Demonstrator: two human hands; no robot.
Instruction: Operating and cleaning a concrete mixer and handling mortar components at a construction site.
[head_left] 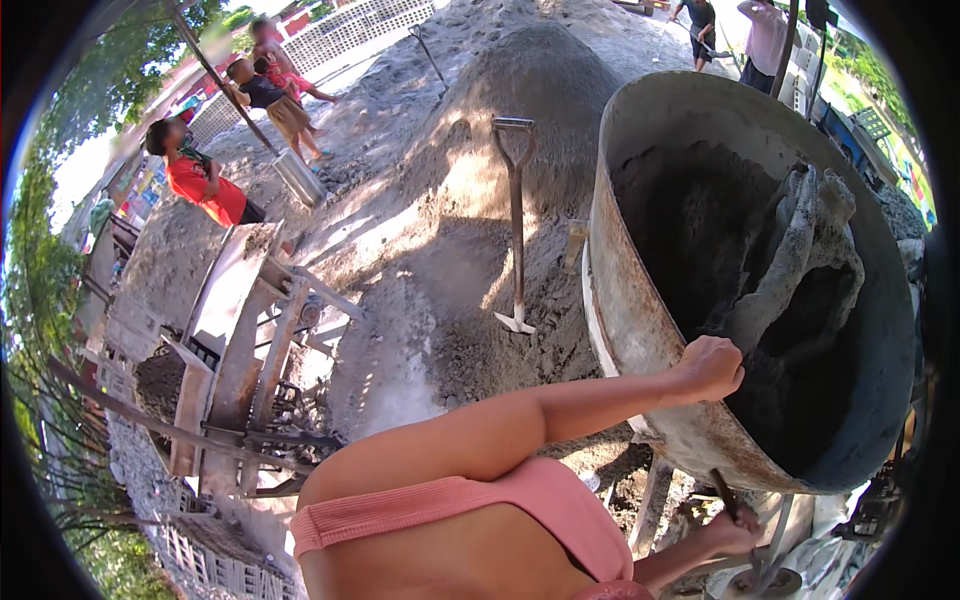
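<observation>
Just beyond and to the right of both hands, a large metal drum (640, 345), rusty along its edge, with its round mouth tipped open toward the camera. Inside, a dark grey mix (680, 215) and a thickly caked mixing blade (797, 255).

Has the left hand (712, 368) clenched at the near left stretch of the drum's rim, at the end of an outstretched arm; cannot tell whether gripping the metal or only resting against it. Has the right hand (735, 532) lower, below the drum's bottom edge, grasping a dark handle (722, 490) slanting up toward the drum. Just under that hand, a round metal piece (768, 582), partly cut off by the lower edge of view. Wears a pink ribbed top (540, 495).

To the left of the drum, well apart from both hands, a shovel (517, 225), upright, with grip on top and blade at the ground. Behind it, a grey mound (545, 75). Farther left, a wood-and-metal frame (235, 360), much spattered. Past that, a person in a red shirt (205, 188) and two more people (265, 95) beside a slanting pole (225, 80). At the top right, beyond the drum, two other people (765, 40).
</observation>
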